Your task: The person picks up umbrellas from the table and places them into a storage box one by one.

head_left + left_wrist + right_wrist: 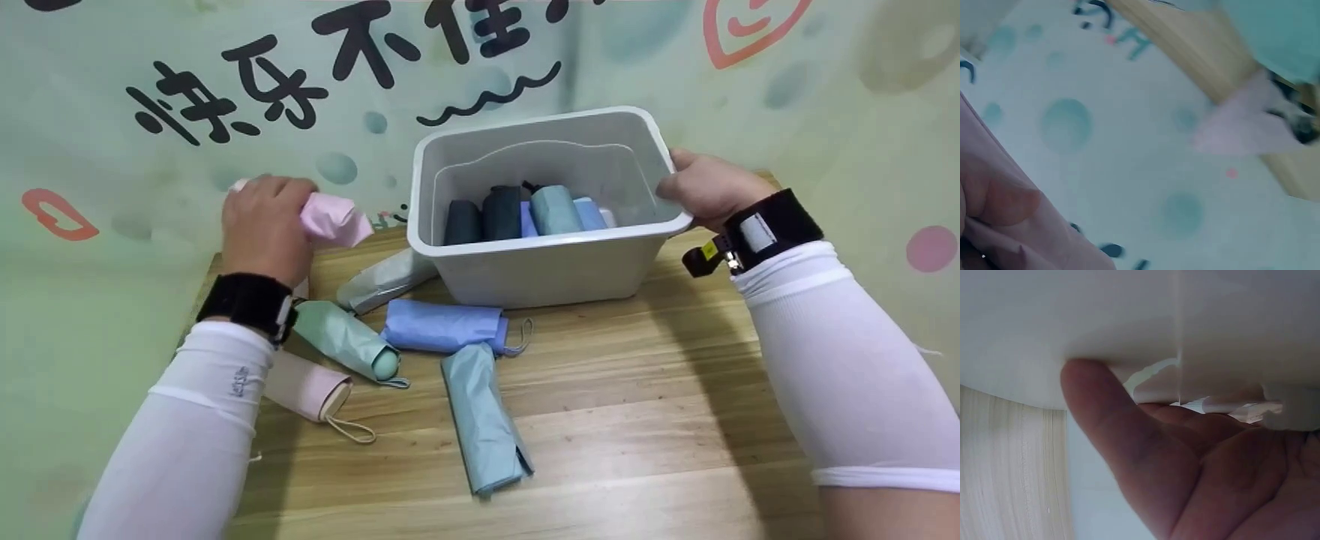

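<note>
My left hand [266,225] grips a pink folded umbrella [337,220] above the table's left side; the left wrist view shows fingers pressed into the pink umbrella's fabric [1061,242]. My right hand [712,187] holds the right end of a light grey plastic bin [540,277], thumb at the rim. In the right wrist view, the thumb of the right hand [1185,461] lies against the bin wall [1129,315]. Inside the bin stand several folded umbrellas, among them a black one [501,214] and a teal one [555,210]; their lower parts are hidden.
Left of and before the bin lie a grey umbrella [386,281], a green one [345,341], a pale pink one [307,386], a blue one [442,326] and a teal one [484,420]. Behind the wooden table [615,420] hangs a printed backdrop [375,165].
</note>
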Demonstrator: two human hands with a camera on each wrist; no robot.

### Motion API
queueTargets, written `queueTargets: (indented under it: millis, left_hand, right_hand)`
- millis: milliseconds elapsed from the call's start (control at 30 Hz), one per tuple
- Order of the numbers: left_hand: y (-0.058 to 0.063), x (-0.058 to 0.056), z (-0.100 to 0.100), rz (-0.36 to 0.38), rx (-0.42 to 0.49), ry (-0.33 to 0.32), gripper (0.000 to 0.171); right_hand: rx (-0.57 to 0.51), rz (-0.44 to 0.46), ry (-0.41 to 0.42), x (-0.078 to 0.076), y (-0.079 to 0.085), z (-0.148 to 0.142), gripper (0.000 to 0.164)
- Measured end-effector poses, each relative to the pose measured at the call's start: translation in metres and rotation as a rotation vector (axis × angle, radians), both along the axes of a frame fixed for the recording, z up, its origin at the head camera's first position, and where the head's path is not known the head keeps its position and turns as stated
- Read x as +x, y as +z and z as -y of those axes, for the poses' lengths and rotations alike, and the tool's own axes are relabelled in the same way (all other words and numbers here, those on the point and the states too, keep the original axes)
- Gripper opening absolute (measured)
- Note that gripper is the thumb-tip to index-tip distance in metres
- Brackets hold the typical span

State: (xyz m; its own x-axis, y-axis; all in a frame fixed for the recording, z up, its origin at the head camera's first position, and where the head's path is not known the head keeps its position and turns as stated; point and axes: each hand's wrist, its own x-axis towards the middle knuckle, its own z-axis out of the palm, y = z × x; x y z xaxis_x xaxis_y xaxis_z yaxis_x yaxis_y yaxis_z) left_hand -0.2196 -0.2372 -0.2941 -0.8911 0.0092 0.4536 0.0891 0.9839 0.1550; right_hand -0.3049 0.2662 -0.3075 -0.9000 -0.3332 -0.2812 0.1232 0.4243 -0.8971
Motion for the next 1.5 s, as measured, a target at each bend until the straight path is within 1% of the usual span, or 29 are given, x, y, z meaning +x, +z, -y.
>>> queueTargets:
  millis: [200,333,467,667,767,900,1000,1100,1300,1500]
  left_hand:
    - [0.013,-0.011,-0.04,-0.004,-0.017,-0.108,0.047]
    - [0.021,-0.019,-0.065,-0.01,-0.05,-0.18,0.041]
    - [0.029,-0.026,-0.088,-0.01,-0.121,-0.245,0.042]
    - [0.04,-0.032,-0.118,0.028,-0.228,-0.336,0.04]
    - [0.044,-0.034,-0.13,0.048,-0.28,-0.36,0.039]
    - [0.049,-0.037,-0.143,0.044,-0.343,-0.381,0.039]
    - [0.052,-0.039,-0.151,0.039,-0.373,-0.396,0.037]
    - [0.054,-0.042,-0.16,0.058,-0.395,-0.417,0.036]
    - [0.053,-0.05,-0.176,0.128,-0.476,-0.435,0.039]
    - [0.046,-0.057,-0.186,0.194,-0.593,-0.452,0.042]
  right_hand:
    - [0.019,-0.004,-0.008,0.0,0.002,0.001,0.063]
    - [0.016,0.001,-0.007,0.001,0.002,0.001,0.063]
    - [0.024,0.012,-0.009,0.002,0.003,0.001,0.065]
    - [0.038,0.017,-0.007,0.002,0.003,-0.002,0.068]
    - [0.016,0.017,-0.004,0.001,0.002,-0.001,0.068]
    - [-0.006,0.005,-0.016,0.001,0.001,0.001,0.066]
    - [-0.007,0.0,-0.026,0.001,0.0,0.002,0.065]
    - [-0.004,0.003,-0.031,0.001,0.0,0.002,0.065]
    - [0.009,0.014,-0.033,0.002,0.002,0.002,0.065]
    - [0.026,0.01,-0.024,0.002,0.005,0.001,0.064]
